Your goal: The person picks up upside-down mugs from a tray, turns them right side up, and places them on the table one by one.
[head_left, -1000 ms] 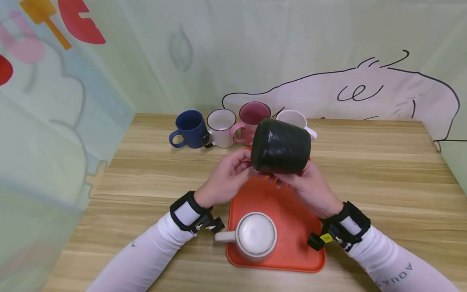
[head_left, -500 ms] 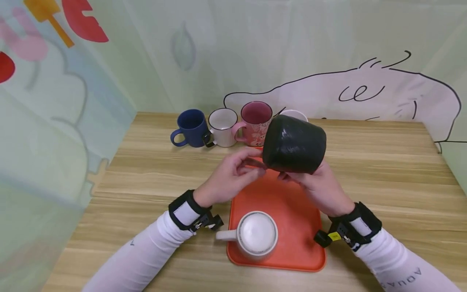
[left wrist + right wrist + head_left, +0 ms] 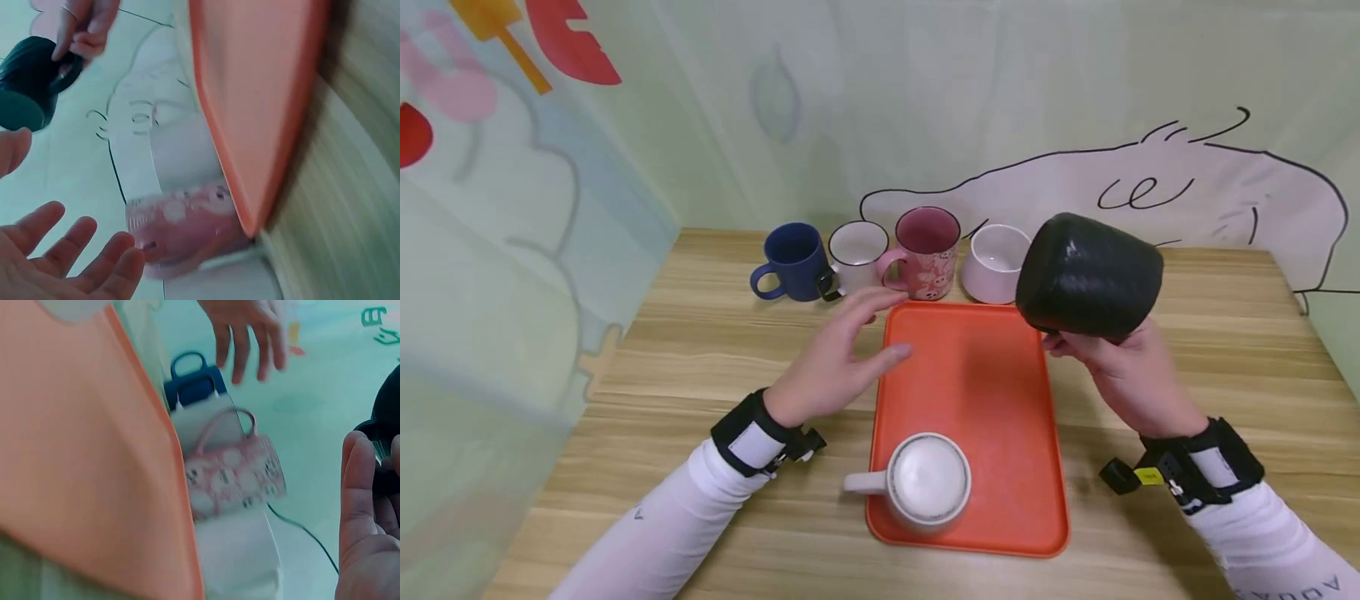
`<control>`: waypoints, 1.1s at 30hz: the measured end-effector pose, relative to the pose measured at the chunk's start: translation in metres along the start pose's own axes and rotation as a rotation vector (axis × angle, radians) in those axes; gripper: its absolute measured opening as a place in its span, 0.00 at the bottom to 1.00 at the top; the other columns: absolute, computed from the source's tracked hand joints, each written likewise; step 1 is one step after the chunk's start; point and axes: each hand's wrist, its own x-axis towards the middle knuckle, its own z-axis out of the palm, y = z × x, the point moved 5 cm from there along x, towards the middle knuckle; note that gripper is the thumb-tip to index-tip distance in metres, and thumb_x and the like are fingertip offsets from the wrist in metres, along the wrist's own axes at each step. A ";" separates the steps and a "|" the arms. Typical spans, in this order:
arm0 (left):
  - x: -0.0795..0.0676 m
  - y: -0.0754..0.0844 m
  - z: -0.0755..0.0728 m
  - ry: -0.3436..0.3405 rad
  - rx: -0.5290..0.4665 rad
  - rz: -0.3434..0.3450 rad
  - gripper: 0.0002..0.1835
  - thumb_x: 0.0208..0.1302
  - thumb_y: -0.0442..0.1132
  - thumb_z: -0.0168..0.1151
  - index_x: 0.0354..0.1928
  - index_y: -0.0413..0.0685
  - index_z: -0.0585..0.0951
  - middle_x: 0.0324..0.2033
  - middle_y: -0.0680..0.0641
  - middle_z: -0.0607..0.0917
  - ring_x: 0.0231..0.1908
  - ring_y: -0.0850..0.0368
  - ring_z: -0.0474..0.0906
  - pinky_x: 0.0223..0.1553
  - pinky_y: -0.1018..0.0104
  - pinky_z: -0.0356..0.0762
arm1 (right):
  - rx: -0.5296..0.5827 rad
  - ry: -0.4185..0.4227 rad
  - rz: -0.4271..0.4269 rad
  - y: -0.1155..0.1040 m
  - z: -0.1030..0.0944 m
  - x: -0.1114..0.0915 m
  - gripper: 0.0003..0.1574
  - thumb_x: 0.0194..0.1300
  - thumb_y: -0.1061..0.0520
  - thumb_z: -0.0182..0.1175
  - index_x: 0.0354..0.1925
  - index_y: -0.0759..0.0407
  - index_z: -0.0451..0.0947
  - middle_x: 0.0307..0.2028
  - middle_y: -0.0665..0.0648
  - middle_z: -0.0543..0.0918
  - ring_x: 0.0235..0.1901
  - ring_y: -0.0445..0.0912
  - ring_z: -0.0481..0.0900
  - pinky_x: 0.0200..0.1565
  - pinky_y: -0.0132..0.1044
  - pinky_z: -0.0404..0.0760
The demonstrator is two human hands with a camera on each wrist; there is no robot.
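1. One black mug (image 3: 1090,275) hangs tilted in the air near the tray's far right corner; the right hand (image 3: 1138,379) grasps its handle with its fingers.
2. One left hand (image 3: 827,367), fingers released and spread, holds nothing.
3. One orange tray (image 3: 1000,500) on the worktop (image 3: 692,342) bears one upturned mug (image 3: 927,479).
4. Four mugs stand behind: one blue mug (image 3: 801,271), two white, one pink mug (image 3: 934,271).

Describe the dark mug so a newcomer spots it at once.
Find the orange tray on the wooden table. By its far right corner in the head view, the right hand holds the dark mug tilted. It alone is nearly black and held in the air; the blue mug and pink mug stand upright in a row behind.
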 end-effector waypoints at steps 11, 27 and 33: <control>-0.017 -0.011 -0.022 0.022 0.381 0.059 0.38 0.63 0.56 0.67 0.71 0.47 0.70 0.67 0.46 0.68 0.66 0.51 0.61 0.64 0.53 0.65 | -0.159 0.148 0.028 -0.021 -0.056 -0.017 0.28 0.71 0.76 0.47 0.67 0.73 0.66 0.56 0.65 0.80 0.44 0.52 0.82 0.51 0.38 0.80; -0.038 -0.021 -0.037 0.018 0.542 0.072 0.41 0.58 0.57 0.70 0.69 0.43 0.71 0.67 0.40 0.68 0.67 0.44 0.62 0.67 0.47 0.58 | -0.520 0.351 0.145 -0.023 -0.107 -0.021 0.22 0.70 0.61 0.60 0.60 0.68 0.77 0.47 0.55 0.86 0.36 0.44 0.86 0.43 0.31 0.81; -0.045 -0.024 -0.040 0.005 0.578 0.048 0.42 0.59 0.60 0.68 0.70 0.45 0.70 0.68 0.40 0.67 0.67 0.43 0.61 0.68 0.46 0.57 | -0.743 0.390 0.207 -0.019 -0.121 -0.017 0.24 0.72 0.55 0.59 0.62 0.65 0.76 0.46 0.51 0.85 0.35 0.41 0.87 0.41 0.29 0.81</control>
